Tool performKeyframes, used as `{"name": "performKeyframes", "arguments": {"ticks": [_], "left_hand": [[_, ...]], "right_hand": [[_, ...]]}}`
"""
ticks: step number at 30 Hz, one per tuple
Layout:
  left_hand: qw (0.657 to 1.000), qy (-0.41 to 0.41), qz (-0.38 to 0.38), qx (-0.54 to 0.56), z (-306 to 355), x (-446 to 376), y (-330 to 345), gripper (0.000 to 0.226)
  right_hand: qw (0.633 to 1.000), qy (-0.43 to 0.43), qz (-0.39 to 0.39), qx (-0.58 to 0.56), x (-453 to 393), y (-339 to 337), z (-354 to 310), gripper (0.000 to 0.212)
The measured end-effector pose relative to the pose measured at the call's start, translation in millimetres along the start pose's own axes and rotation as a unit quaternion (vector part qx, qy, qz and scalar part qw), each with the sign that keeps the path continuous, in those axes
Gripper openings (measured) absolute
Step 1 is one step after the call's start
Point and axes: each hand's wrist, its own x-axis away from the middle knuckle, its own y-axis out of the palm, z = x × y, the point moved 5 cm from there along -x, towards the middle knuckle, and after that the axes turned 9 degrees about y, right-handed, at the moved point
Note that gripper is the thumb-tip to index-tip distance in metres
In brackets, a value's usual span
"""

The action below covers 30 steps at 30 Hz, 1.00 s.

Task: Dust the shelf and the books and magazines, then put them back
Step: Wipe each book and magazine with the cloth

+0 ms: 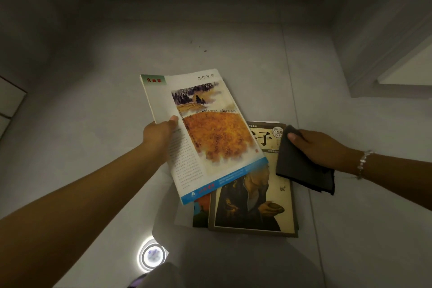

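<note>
The left hand [161, 132] is pinching a magazine [205, 133] above the floor [93, 124], while the right hand [320, 147] is gripping a dark cloth [301, 166] just beside it over stacked books [257, 206].

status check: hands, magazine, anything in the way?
Left hand grips magazine by its edge, held above the book stack on the floor. Right hand holds dark cloth, not touching the magazine. Nothing between cloth and cover.

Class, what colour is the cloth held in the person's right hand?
Dark grey, plain: the cloth, pinched by the right hand, shows in the head view.
</note>
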Motion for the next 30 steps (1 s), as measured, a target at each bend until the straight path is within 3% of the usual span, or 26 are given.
{"name": "performKeyframes", "arguments": {"ticks": [5,15,22,25,30], "left_hand": [[0.998,-0.011,-0.058,0.008,-1,21,15,0.047],[0.977,0.012,-0.202,0.066,30,79,55,0.022],[0.946,0.087,-0.31,0.026,71,118,69,0.035],[0.933,0.114,-0.337,0.048,90,128,68,0.042],[0.921,0.153,-0.351,0.071,112,144,65,0.059]], "right_hand": [[0.997,-0.049,0.032,-0.047,2,-3,-27,0.044],[0.983,-0.099,0.04,-0.15,29,-9,-82,0.046],[0.949,-0.142,0.007,-0.282,66,-35,-120,0.029],[0.942,-0.183,0.0,-0.282,83,-54,-130,0.038],[0.927,-0.26,0.003,-0.272,108,-77,-144,0.026]]}}
